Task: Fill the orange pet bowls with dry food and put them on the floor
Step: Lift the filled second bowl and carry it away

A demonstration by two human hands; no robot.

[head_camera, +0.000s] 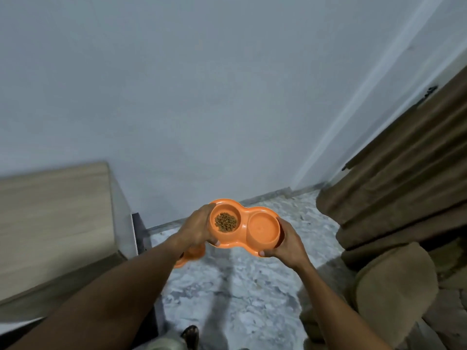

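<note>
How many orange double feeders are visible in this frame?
2. The held feeder sits between left hand and right hand; the floor feeder lies mostly hidden behind the left wrist.

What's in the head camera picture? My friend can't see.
The left hand and right hand hold an orange double pet bowl above the floor. Its left cup holds dry food; the right cup is empty. Another orange bowl shows below.

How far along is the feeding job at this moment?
Done: kibble sits in the left well of the double bowl, and another orange bowl appears to be on the floor. In hand: left hand and right hand hold the double bowl aloft. Left: setting it down; its right well looks empty.
</note>
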